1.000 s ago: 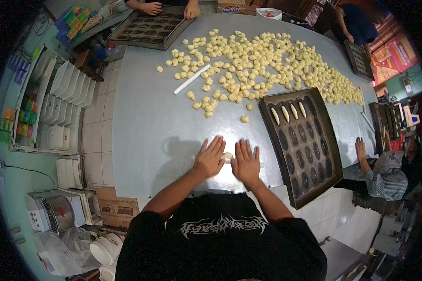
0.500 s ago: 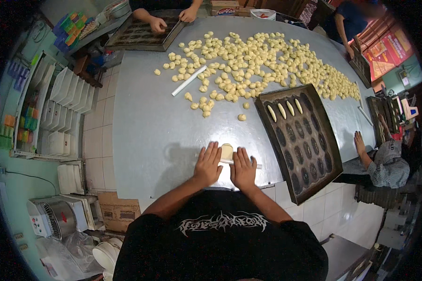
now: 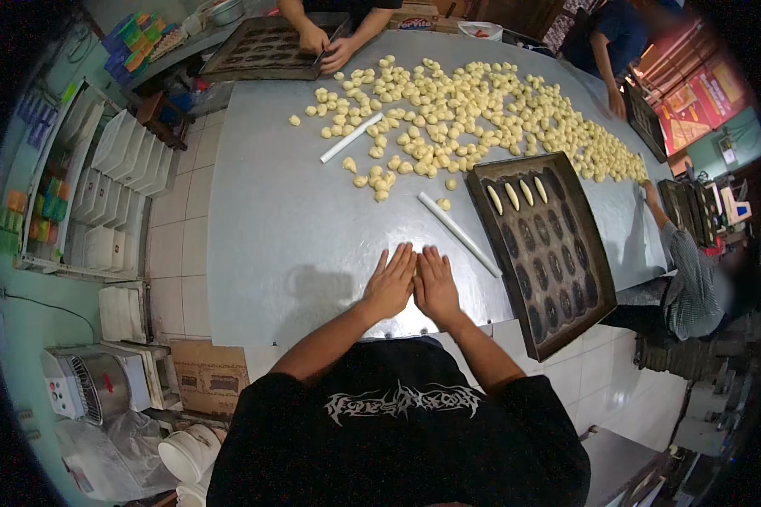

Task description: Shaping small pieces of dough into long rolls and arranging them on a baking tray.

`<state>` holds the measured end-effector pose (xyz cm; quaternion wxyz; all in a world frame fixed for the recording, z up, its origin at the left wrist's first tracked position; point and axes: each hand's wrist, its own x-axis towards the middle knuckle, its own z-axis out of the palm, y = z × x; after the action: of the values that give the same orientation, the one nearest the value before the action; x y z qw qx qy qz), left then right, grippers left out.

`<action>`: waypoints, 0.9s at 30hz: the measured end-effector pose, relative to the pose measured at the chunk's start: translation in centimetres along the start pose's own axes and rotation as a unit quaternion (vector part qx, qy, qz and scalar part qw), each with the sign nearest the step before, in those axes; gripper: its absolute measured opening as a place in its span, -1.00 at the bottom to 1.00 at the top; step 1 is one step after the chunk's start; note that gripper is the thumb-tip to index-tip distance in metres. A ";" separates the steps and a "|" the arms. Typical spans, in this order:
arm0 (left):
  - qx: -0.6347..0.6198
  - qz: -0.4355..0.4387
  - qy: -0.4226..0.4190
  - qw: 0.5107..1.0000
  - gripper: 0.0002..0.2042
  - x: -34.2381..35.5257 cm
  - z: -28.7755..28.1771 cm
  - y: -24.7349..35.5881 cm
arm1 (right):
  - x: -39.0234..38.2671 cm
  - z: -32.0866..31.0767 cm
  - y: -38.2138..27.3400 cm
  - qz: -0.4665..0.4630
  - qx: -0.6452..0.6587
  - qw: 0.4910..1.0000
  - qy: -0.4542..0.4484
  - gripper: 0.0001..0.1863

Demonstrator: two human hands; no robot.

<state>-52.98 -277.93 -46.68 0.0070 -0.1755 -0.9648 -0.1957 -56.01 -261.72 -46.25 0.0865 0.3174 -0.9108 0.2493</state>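
Note:
My left hand and my right hand lie flat side by side on the grey table, fingers stretched out and index fingers touching. No dough shows between or under them. A dark baking tray with oval hollows lies just right of my right hand; three shaped dough fingers sit in its far row. A white stick lies slanted between my hands and the tray. Many pale dough lumps are spread over the far half of the table.
A second white stick lies by the lumps. Across the table another person's hands work at a dark tray. A seated person is at the right, another at the far right. White tubs stand on the floor at left.
A dough piece showed between my hands earlier; my hands have closed together over that spot and it is hidden. My hands moved slightly toward me.

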 end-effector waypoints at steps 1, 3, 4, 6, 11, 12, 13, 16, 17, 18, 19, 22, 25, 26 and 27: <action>-0.005 0.015 -0.022 1.000 -0.40 -1.5 -0.8 0.6 | -1.5 -0.5 -0.8 0.014 0.033 0.999 0.000 -0.55; -0.019 0.034 -0.059 0.997 -0.41 -4.0 -1.9 1.1 | -3.5 -0.6 -1.7 0.035 0.054 0.998 0.019 -0.60; -0.032 0.051 -0.094 0.994 -0.42 -5.0 -2.1 1.2 | -3.0 -1.1 -2.0 0.035 0.055 0.998 0.018 -0.60; -0.040 0.062 -0.043 0.996 -0.46 -5.9 -1.2 0.7 | -0.2 -2.3 -2.6 0.110 0.136 0.985 0.004 -0.61; -0.178 -0.012 0.155 0.972 -0.55 -5.9 -1.7 -1.0 | 6.0 1.3 -1.9 0.070 -0.020 0.997 0.036 -0.37; -0.165 -0.023 0.183 0.969 -0.56 -6.3 -1.9 -1.8 | 5.5 1.8 -2.4 0.040 -0.043 0.998 0.010 -0.30; -0.177 -0.050 0.222 0.958 -0.57 -6.6 -2.0 -2.3 | 4.6 2.1 -2.7 0.008 -0.068 0.997 -0.020 -0.23; -0.147 -0.124 0.240 0.952 -0.60 -7.7 -2.3 -3.6 | -1.3 1.1 -5.4 -0.036 -0.041 0.981 -0.185 -0.14; -0.146 -0.126 0.240 0.951 -0.60 -7.8 -2.6 -3.9 | -3.0 1.5 -6.2 -0.043 -0.038 0.980 -0.191 -0.12; -0.154 -0.135 0.245 0.948 -0.61 -7.8 -2.7 -4.0 | -3.9 2.0 -6.6 -0.051 -0.036 0.978 -0.198 -0.10; -0.162 -0.142 0.249 0.944 -0.63 -7.7 -2.8 -4.1 | -3.3 1.9 -6.7 -0.034 -0.040 0.977 -0.207 -0.10; -0.136 -0.143 0.247 0.949 -0.64 -7.3 -2.9 -3.8 | 2.7 2.4 -5.4 -0.032 -0.079 0.989 -0.124 -0.11; -0.115 -0.131 0.253 0.952 -0.64 -7.1 -2.1 -3.3 | 9.4 3.0 -2.0 -0.005 -0.086 0.996 -0.010 -0.17; -0.117 -0.128 0.251 0.952 -0.64 -7.1 -1.7 -3.1 | 11.2 3.2 -0.7 0.008 -0.092 0.996 0.017 -0.18; -0.126 -0.136 0.247 0.951 -0.63 -7.2 -1.3 -3.1 | 12.5 2.9 0.4 0.010 -0.094 0.995 0.016 -0.18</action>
<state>-47.35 -283.54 -47.24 0.1964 0.0113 -0.9150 -0.3522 -66.04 -269.62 -44.95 0.1283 0.2948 -0.9318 0.1684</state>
